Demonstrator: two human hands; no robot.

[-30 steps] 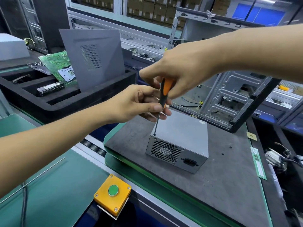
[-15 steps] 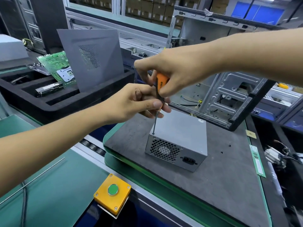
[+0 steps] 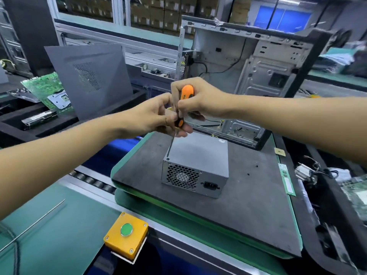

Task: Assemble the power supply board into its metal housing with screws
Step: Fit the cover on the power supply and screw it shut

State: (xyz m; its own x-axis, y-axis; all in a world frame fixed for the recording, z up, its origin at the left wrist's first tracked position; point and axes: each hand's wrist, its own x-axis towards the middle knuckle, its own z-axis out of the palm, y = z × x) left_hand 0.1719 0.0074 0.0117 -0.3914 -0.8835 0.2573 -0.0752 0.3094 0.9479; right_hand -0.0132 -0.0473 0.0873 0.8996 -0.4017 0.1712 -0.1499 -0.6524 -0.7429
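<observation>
- Gripping the orange handle of the screwdriver (image 3: 185, 96), the right hand (image 3: 198, 100) has its fingers curled round it from above.
- Just left of those fingers, the left hand (image 3: 156, 116) pinches the lower handle and shaft between thumb and fingertips.
- Below the fingers the shaft slants down to the near left top corner of the metal housing (image 3: 196, 161); the tip meets the top edge there.
- Around the housing the dark mat (image 3: 228, 211) lies bare on its near and right sides; a few small black screws (image 3: 252, 170) lie to the right of the box, well apart from it.
- Beneath the mat a green pallet (image 3: 139, 199) sits on the roller conveyor (image 3: 93, 180).
- Behind the fingers stands an open computer case (image 3: 258, 80) with cables inside it.
- Far left of the fingers, a black foam tray (image 3: 23, 128) holds a green circuit board (image 3: 45, 90), a drive (image 3: 38, 120) and a leaning grey side panel (image 3: 89, 80).
- Near the person, a yellow box with a green button (image 3: 126, 231) sits at the bench edge.
</observation>
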